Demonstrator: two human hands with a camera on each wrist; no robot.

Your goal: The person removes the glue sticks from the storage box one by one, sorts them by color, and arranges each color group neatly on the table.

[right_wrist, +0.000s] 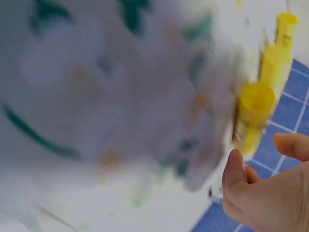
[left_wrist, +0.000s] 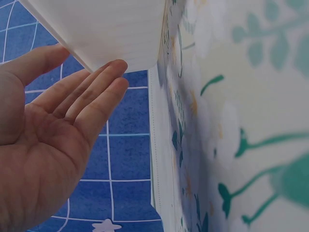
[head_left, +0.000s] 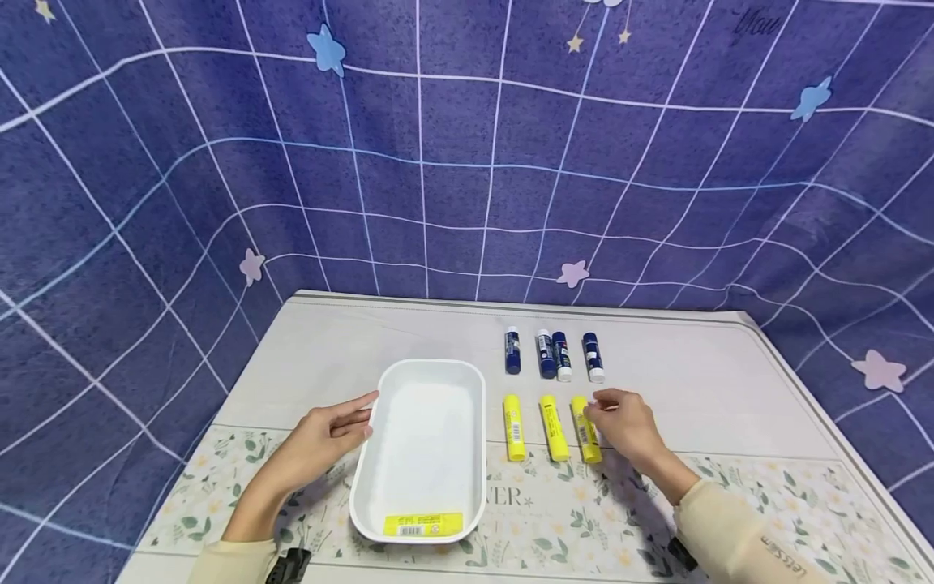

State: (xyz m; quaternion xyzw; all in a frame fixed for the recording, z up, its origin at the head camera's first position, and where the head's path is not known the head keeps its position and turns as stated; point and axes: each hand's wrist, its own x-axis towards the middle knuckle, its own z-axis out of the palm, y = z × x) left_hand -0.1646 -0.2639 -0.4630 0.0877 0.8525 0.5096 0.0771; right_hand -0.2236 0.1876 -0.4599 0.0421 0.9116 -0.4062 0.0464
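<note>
On the left side of the table, my left hand (head_left: 321,442) touches the left rim of a white plastic tray (head_left: 423,438). Its fingers extend along the tray's outer wall (left_wrist: 106,29) in the left wrist view, thumb apart from them. A yellow glue stick (head_left: 423,525) lies crosswise at the tray's near end. My right hand (head_left: 627,426) is over the rightmost yellow glue stick (head_left: 584,430), fingertips at its upper side. In the right wrist view that glue stick (right_wrist: 256,104) lies just beyond the fingers, and a gap shows between thumb and forefinger.
Two more yellow glue sticks, one in the middle (head_left: 554,428) and one nearer the tray (head_left: 514,428), lie in the same row. Behind them are several navy-and-white glue sticks (head_left: 560,355). A purple starry curtain (head_left: 467,186) hangs behind the table (head_left: 328,349).
</note>
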